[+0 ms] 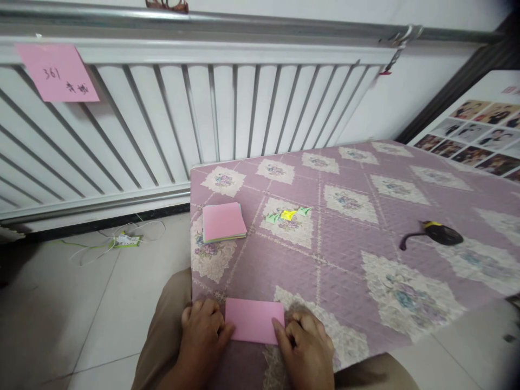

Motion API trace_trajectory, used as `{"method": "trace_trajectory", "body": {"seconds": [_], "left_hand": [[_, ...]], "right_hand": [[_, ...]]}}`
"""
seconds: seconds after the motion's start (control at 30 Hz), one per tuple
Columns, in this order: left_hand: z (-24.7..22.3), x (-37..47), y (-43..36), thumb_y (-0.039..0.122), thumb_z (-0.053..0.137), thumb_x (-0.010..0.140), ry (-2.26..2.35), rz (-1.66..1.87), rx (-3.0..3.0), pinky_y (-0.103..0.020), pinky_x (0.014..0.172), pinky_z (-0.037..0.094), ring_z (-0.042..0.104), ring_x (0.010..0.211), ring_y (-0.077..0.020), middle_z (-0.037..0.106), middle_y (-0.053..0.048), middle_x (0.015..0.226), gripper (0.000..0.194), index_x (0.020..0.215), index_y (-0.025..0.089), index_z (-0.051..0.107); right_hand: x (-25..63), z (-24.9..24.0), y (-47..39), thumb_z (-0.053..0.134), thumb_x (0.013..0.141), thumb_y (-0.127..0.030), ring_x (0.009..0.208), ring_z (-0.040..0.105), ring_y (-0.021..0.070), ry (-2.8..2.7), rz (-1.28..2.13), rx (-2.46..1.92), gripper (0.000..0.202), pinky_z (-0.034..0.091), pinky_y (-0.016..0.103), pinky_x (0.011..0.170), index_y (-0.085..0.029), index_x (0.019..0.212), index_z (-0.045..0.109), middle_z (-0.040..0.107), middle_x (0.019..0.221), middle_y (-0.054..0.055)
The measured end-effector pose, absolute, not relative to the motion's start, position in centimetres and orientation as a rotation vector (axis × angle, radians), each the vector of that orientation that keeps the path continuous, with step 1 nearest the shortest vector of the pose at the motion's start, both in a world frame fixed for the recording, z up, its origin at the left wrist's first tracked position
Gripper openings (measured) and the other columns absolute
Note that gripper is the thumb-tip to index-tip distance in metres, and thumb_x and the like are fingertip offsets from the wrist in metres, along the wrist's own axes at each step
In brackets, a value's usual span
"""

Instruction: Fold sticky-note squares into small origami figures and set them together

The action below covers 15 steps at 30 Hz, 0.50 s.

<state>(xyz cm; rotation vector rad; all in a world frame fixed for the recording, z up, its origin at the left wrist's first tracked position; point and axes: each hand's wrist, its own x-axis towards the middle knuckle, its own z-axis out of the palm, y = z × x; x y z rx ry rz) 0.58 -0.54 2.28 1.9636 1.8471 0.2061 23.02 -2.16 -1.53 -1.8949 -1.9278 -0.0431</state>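
A pink sheet of paper (254, 320), now a wide rectangle that looks folded in half, lies flat near the table's front edge. At its left end is my left hand (206, 331), fingers curled under and thumb pressing the lower left corner. My right hand (305, 341) is closed the same way at the other end, its thumb lying on the paper's right edge. Beyond the left hand sits a stack of square coloured paper (223, 222) with a pink sheet on top. Small folded paper pieces, green and yellow (288, 215), stand in a row farther back.
A purple flowered tablecloth (284, 260) covers the table. On the right lies a dark object with a curved handle and yellow band (443, 234). A white radiator (244, 108) with a pink note (59, 73) stands behind. A power strip (127, 239) with cables lies on the floor.
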Motion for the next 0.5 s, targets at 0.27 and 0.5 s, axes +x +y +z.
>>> {"method": "trace_trajectory", "body": {"seconds": [0.27, 0.5], "left_hand": [[2.34, 0.63, -0.61, 0.033, 0.053, 0.087, 1.860, 0.163, 2.002, -0.043, 0.083, 0.028, 0.050, 0.091, -0.0244, 0.062, -0.004, 0.091, 0.025, 0.069, 0.020, 0.065], [2.50, 0.80, -0.54, 0.033, 0.052, 0.089, 1.872, 0.126, 2.030, -0.043, 0.083, 0.029, 0.051, 0.093, -0.0252, 0.062, -0.005, 0.093, 0.026, 0.072, 0.020, 0.066]], "right_hand": [[22.91, -1.48, -2.18, 0.044, 0.091, -0.053, 0.086, 0.053, 0.0234, -1.919, -0.047, -1.899, 0.046, 0.036, 0.036, 0.071, -0.023, 0.057, 0.055, 0.062, 0.085, 0.004], [22.73, -1.26, -1.96, 0.046, 0.090, -0.050, 0.085, 0.052, 0.0238, -1.934, -0.049, -1.959, 0.043, 0.035, 0.036, 0.070, -0.023, 0.058, 0.055, 0.060, 0.081, 0.004]]}}
